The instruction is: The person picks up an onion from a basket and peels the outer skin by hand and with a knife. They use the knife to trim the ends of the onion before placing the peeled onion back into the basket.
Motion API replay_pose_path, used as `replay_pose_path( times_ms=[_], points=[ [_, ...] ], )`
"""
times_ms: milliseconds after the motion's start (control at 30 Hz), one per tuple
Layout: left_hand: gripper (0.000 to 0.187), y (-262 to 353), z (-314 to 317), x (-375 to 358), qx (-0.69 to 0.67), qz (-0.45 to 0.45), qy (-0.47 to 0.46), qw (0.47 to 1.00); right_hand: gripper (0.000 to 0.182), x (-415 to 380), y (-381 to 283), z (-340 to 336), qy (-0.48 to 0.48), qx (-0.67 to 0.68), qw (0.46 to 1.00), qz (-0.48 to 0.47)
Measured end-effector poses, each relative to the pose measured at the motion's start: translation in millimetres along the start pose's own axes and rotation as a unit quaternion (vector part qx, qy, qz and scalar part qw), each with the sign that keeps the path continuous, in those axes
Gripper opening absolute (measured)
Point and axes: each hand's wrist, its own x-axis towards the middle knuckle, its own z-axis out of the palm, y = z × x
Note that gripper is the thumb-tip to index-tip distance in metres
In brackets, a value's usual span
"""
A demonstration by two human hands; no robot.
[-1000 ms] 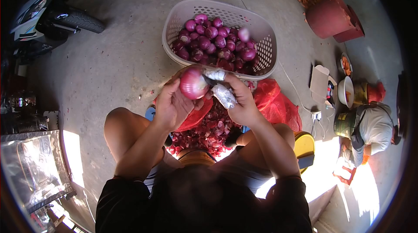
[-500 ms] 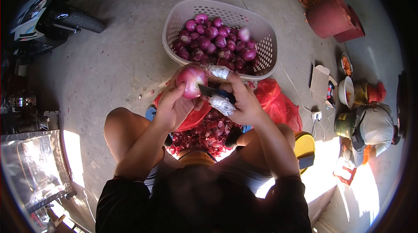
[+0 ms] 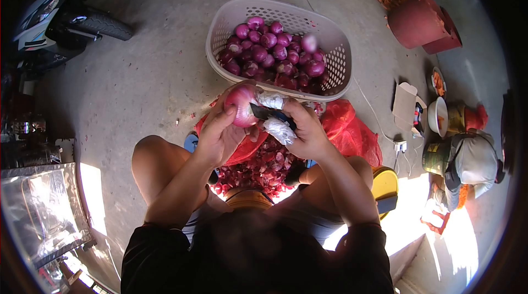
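My left hand point(image 3: 218, 132) is closed around a red onion point(image 3: 240, 104), its thumb along the near side. In my right hand point(image 3: 305, 129) is a small knife point(image 3: 263, 111) with a short dark blade, its tip against the onion's right side. Crinkled silvery-white wrapping point(image 3: 279, 130) covers a finger and the thumb of that hand. Below both hands, onion skins point(image 3: 256, 170) lie heaped between my legs. Just beyond them stands a pale perforated basket point(image 3: 217, 68) holding many purple onions point(image 3: 268, 40).
Red mesh sacking point(image 3: 351, 134) lies to the right of the skins. A yellow lid point(image 3: 385, 189) is near my right knee. At far right a person in a grey top point(image 3: 476, 159) bends beside buckets and bowls. Red tubs point(image 3: 418, 19) stand upper right; a motorcycle wheel point(image 3: 107, 24) is upper left.
My wrapped right finger and thumb have moved slightly left, closer to the onion, and less of the blade shows. My left hand still holds the onion in nearly the same place.
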Motion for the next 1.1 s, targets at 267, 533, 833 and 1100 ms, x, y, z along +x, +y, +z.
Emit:
replay_pose_path(
  times_ms=[267, 533, 833, 1100],
  points=[
    [0.058, 0, -1, 0, 0.023, 0.012, -0.013, 1.000, 0.046, -1, 3, -2, 0.009, 0.040, 0.999, 0.030],
    [0.054, -1, -1, 2, 0.003, 0.000, -0.006, 1.000, 0.050, -4, 6, -7, 0.005, -0.010, 1.000, 0.021],
    [0.052, 0, -1, 3, 0.011, -0.003, 0.013, 1.000, 0.052, 0, 3, -7, 0.006, -0.030, 0.999, 0.012],
    [0.053, 1, -2, 3, 0.008, -0.004, 0.015, 1.000, 0.053, -2, 4, -9, 0.003, -0.081, 0.997, 0.002]
  ],
)
